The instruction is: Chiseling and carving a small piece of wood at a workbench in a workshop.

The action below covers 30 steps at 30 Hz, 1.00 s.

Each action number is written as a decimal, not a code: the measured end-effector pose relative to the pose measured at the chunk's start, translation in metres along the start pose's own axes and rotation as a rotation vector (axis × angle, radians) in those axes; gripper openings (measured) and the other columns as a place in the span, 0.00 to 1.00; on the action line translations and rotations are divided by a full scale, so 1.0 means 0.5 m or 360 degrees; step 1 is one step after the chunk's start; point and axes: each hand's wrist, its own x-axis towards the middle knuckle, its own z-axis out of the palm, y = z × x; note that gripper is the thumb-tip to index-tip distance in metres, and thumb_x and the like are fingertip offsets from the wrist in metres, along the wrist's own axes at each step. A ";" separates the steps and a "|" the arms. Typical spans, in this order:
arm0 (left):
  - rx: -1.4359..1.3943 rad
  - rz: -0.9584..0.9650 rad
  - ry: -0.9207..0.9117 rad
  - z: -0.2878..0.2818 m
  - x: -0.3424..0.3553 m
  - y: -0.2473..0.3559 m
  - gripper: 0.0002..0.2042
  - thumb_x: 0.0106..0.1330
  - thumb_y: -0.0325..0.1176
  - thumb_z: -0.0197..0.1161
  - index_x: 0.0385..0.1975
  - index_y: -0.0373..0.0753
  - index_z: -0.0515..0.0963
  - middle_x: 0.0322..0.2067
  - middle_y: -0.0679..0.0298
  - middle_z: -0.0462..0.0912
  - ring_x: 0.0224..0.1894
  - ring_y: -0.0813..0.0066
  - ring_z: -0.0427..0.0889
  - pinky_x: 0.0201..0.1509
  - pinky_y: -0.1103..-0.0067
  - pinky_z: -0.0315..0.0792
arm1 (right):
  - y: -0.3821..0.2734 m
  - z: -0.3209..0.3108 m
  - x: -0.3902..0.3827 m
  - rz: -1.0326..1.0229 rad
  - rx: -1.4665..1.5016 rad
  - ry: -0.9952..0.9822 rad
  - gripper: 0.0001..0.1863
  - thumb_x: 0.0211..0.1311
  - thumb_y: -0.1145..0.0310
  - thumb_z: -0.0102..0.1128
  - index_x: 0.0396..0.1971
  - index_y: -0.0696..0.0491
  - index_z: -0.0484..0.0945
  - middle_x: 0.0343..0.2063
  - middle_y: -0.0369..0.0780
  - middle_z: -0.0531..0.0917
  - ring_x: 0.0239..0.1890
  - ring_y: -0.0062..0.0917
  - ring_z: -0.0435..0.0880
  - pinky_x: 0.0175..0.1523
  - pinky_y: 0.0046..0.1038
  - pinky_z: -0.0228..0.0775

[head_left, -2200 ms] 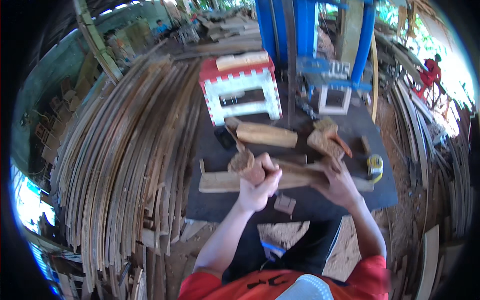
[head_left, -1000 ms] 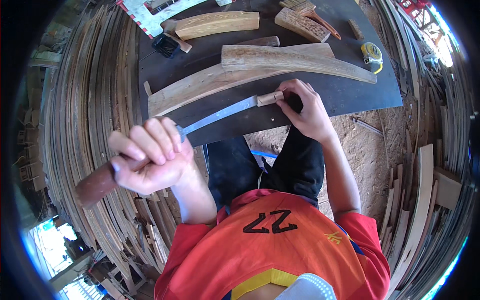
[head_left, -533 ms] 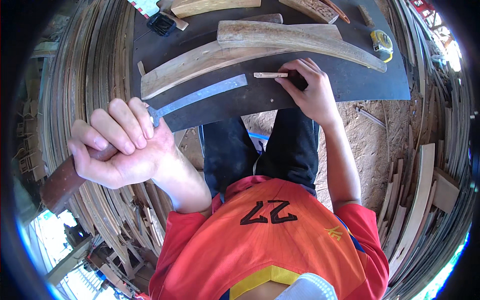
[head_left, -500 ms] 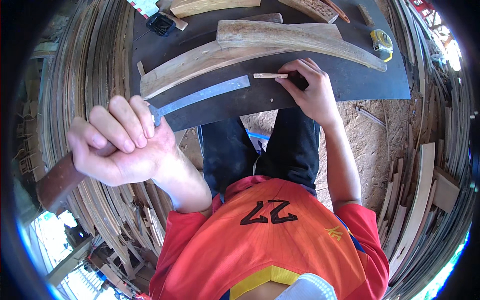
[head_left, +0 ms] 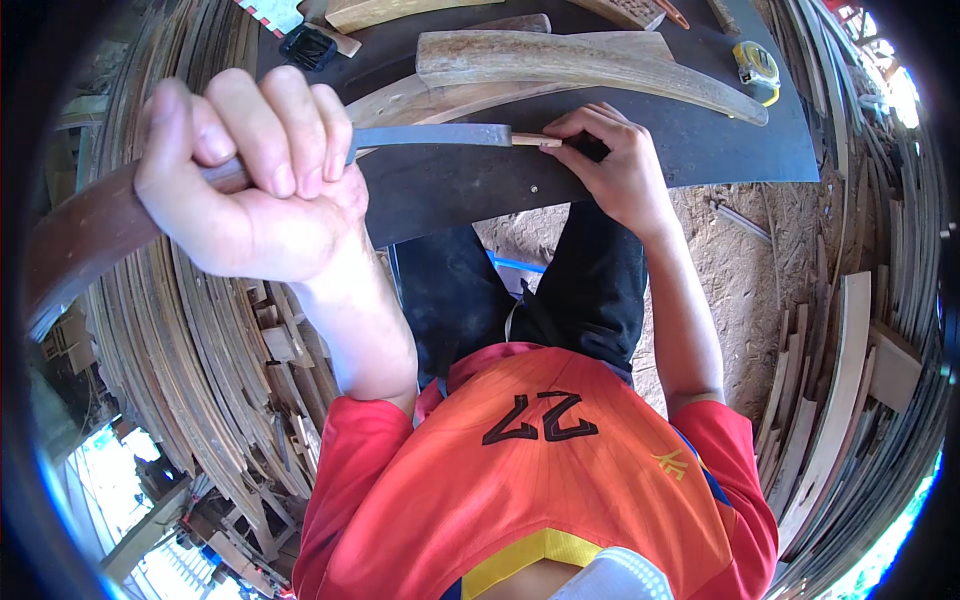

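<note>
We found the small wooden piece just above the near part of the dark table, in front of our body. Our right grip was grasping its right end between thumb and fingers, which left the other end free; we judged that this kept the fingertips back from the metal. The flat grey blade pointed at that free end and met it in our view, though we could not tell whether the two truly touched. Our left grip was clenched around the brown handle behind the blade, raised high, probably because a full wrap steadied so long a tool better than a pinch.

Beyond, we had a curved wooden piece lying across a paler one, perhaps simply set back to leave working room. At the table's right side stood or lay a yellow tape measure; which, we could not tell. Near the far left sat a small black object, possibly a container, but we could not make out anything inside it. Long wooden strips lay stacked beside the table on our left.
</note>
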 end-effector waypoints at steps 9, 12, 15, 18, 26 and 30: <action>-0.0026 -0.0059 -0.0287 -0.010 0.031 0.007 0.16 0.80 0.39 0.37 0.25 0.49 0.62 0.11 0.70 0.60 0.08 0.78 0.52 0.13 0.79 0.54 | 0.005 -0.007 0.007 0.0007 -0.0002 -0.0022 0.06 0.60 0.75 0.71 0.35 0.60 0.84 0.35 0.41 0.87 0.40 0.33 0.85 0.50 0.30 0.76; -0.0089 -0.0100 -0.0435 -0.008 0.037 0.005 0.16 0.80 0.39 0.36 0.26 0.49 0.63 0.12 0.70 0.61 0.09 0.78 0.52 0.14 0.79 0.55 | -0.005 -0.009 0.001 0.0103 0.0045 -0.0069 0.07 0.60 0.74 0.72 0.35 0.59 0.85 0.35 0.41 0.87 0.38 0.32 0.84 0.49 0.30 0.76; -0.0060 -0.0122 -0.0435 -0.007 0.040 0.004 0.16 0.81 0.39 0.35 0.26 0.49 0.63 0.12 0.70 0.60 0.09 0.78 0.52 0.15 0.79 0.56 | -0.002 -0.009 0.003 0.0085 0.0045 -0.0049 0.07 0.59 0.74 0.72 0.35 0.59 0.84 0.35 0.41 0.87 0.38 0.32 0.85 0.48 0.30 0.76; -0.0034 -0.0105 -0.0375 -0.007 0.041 0.005 0.17 0.80 0.40 0.36 0.25 0.49 0.63 0.11 0.70 0.60 0.09 0.78 0.51 0.14 0.79 0.54 | 0.002 -0.007 0.005 0.0005 0.0005 -0.0018 0.07 0.59 0.74 0.72 0.35 0.59 0.84 0.35 0.41 0.87 0.39 0.33 0.85 0.49 0.31 0.76; 0.0068 -0.0058 -0.0145 0.008 0.034 0.004 0.17 0.79 0.41 0.40 0.24 0.49 0.62 0.09 0.70 0.58 0.07 0.80 0.49 0.12 0.81 0.53 | 0.001 -0.004 0.004 -0.0003 0.0013 0.0010 0.07 0.58 0.71 0.73 0.33 0.58 0.83 0.33 0.44 0.86 0.41 0.38 0.85 0.48 0.36 0.78; 0.0045 -0.0056 -0.0124 0.006 0.033 0.002 0.17 0.79 0.40 0.40 0.24 0.48 0.62 0.09 0.70 0.59 0.07 0.80 0.49 0.12 0.81 0.53 | 0.002 -0.005 0.004 0.0006 0.0006 0.0013 0.08 0.58 0.71 0.73 0.32 0.58 0.83 0.33 0.44 0.86 0.41 0.38 0.86 0.48 0.36 0.78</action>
